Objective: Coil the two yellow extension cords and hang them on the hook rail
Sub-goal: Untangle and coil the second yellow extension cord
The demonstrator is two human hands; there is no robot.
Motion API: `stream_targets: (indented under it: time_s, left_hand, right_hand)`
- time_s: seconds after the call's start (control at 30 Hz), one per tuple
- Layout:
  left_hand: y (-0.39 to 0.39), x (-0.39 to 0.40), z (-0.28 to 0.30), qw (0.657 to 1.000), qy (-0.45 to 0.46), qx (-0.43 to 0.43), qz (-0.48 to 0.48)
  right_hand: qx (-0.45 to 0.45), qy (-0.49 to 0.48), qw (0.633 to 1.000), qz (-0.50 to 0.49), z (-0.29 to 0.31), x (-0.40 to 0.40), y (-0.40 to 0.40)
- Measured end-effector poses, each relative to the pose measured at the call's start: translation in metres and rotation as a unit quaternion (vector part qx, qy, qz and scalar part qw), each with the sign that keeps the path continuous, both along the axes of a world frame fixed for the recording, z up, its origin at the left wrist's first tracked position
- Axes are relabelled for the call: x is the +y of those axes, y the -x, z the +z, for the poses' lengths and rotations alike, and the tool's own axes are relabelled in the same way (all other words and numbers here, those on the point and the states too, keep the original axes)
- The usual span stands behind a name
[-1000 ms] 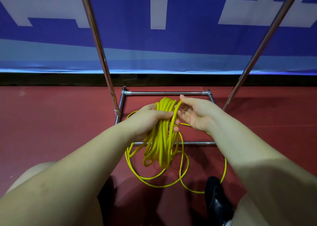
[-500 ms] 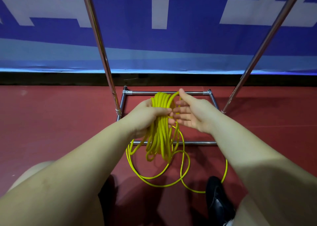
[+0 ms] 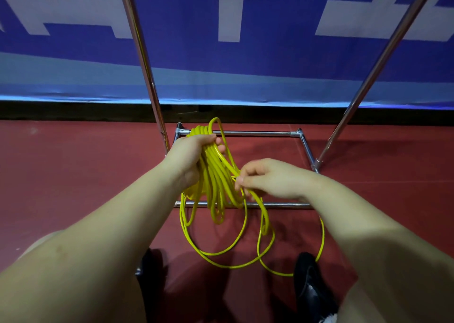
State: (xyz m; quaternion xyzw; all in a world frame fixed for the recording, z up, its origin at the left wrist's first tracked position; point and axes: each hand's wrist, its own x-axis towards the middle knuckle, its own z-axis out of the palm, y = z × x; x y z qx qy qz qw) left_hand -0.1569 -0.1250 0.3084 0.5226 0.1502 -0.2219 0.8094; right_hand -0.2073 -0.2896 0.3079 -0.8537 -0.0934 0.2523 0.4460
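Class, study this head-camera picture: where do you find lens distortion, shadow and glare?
Head view: wide-angle bending splays the two chrome poles outward; dark shadows fall on the red floor below the forearms; bright highlights streak the poles and the yellow cord.

My yellow cord [image 3: 216, 175] hangs in bunched loops from my left hand [image 3: 189, 158]; slack curls on the floor.
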Motion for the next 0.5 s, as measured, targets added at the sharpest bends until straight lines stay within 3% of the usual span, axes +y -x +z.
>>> stream_targets:
  time_s: [0.1,0.27,0.5]
  left_hand:
    - [-0.009,0.009,0.003,0.997,0.064,0.001,0.043]
    - [-0.018,0.019,0.001,0.996,0.043,-0.028,0.077]
    - [-0.021,0.027,-0.004,0.991,-0.034,-0.106,0.069]
  right_hand:
    - [0.063,0.129,0.986,0.087,-0.008,-0.008,0.009]
    - [0.006,0.205,0.975,0.08,-0.008,-0.023,0.005]
    - [0.028,0.038,0.991,-0.125,0.001,-0.046,0.003]
